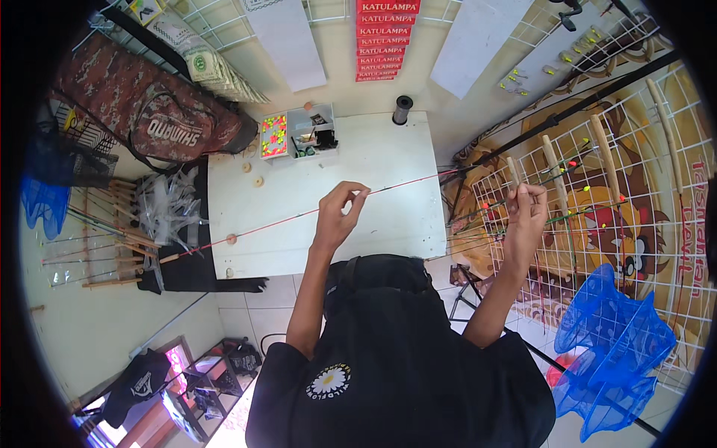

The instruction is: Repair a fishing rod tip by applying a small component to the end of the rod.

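A thin red fishing rod (276,223) lies slantwise over the white table, its light wooden handle end at the left. My left hand (342,213) pinches the rod near the middle, thumb and forefinger closed around it. Raised off to the right, in front of the wire grid, is my right hand (526,213). Its fingertips are pressed together; anything between them is too small to make out. A dark spool (402,110) stands upright at the table's far edge.
On the white table (381,142) stand a box of small coloured beads (274,136) and a white bin (312,119) of small items. Round cork-like rings (258,181) lie at left. A camouflage rod bag (149,104), clear plastic bags (170,201) and blue nets (612,343) flank the table.
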Action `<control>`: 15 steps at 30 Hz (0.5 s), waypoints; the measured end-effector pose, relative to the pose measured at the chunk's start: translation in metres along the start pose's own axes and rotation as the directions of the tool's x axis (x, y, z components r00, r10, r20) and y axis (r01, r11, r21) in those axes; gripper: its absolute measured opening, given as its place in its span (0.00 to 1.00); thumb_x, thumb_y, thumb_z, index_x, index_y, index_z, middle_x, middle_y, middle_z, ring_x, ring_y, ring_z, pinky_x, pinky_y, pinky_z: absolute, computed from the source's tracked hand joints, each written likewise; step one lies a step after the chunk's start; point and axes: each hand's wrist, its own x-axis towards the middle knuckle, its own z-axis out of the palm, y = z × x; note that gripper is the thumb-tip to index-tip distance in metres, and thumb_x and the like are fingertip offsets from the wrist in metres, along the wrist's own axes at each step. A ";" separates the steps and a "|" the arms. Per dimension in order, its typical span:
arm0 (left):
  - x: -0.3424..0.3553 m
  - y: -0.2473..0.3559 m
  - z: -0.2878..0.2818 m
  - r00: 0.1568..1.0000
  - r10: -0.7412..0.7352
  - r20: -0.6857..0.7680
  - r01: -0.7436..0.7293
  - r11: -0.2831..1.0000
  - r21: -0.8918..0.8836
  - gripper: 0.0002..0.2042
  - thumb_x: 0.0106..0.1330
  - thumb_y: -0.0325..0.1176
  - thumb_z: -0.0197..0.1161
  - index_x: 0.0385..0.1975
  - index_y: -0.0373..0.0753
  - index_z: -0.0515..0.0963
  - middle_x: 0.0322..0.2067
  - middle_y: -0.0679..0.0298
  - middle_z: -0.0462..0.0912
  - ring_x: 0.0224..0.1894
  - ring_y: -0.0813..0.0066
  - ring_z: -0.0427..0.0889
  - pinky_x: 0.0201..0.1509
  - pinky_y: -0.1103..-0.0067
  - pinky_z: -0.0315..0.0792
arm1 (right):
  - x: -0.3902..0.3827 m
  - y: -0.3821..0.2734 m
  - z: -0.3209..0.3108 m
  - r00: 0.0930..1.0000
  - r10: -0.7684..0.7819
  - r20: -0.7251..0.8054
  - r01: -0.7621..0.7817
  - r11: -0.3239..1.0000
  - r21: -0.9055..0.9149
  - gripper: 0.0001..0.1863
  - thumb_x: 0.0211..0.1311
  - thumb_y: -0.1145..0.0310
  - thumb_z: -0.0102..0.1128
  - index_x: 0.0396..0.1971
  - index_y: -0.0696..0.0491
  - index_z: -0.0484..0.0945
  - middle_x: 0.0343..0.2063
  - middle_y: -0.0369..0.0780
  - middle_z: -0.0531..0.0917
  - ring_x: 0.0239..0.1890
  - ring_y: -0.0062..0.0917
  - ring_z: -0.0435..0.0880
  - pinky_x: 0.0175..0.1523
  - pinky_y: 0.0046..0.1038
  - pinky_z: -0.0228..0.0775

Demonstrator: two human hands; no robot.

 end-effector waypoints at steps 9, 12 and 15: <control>-0.001 -0.016 -0.017 0.979 -0.173 -0.105 0.108 0.887 -0.449 0.09 0.70 0.29 0.52 0.27 0.34 0.67 0.34 0.61 0.72 0.25 0.82 0.69 0.32 0.81 0.65 | 0.018 -0.010 0.010 0.997 -0.044 -0.063 0.059 0.959 0.276 0.03 0.68 0.73 0.53 0.35 0.54 0.70 0.25 0.35 0.73 0.28 0.18 0.71 0.39 0.22 0.67; 0.000 -0.017 -0.013 0.975 -0.131 -0.181 0.056 0.927 -0.371 0.12 0.72 0.31 0.51 0.25 0.34 0.65 0.34 0.62 0.70 0.24 0.82 0.70 0.30 0.82 0.65 | 0.022 -0.007 0.012 0.995 -0.086 -0.049 0.096 0.959 0.266 0.03 0.69 0.72 0.53 0.36 0.54 0.71 0.26 0.35 0.74 0.30 0.21 0.74 0.45 0.24 0.70; 0.003 -0.013 -0.011 0.953 -0.170 -0.252 0.076 0.936 -0.342 0.13 0.73 0.32 0.50 0.25 0.35 0.64 0.37 0.61 0.74 0.23 0.81 0.75 0.27 0.84 0.64 | 0.026 -0.007 0.014 0.995 -0.089 -0.035 0.095 0.963 0.251 0.03 0.69 0.71 0.53 0.37 0.54 0.71 0.28 0.36 0.76 0.36 0.24 0.78 0.51 0.26 0.72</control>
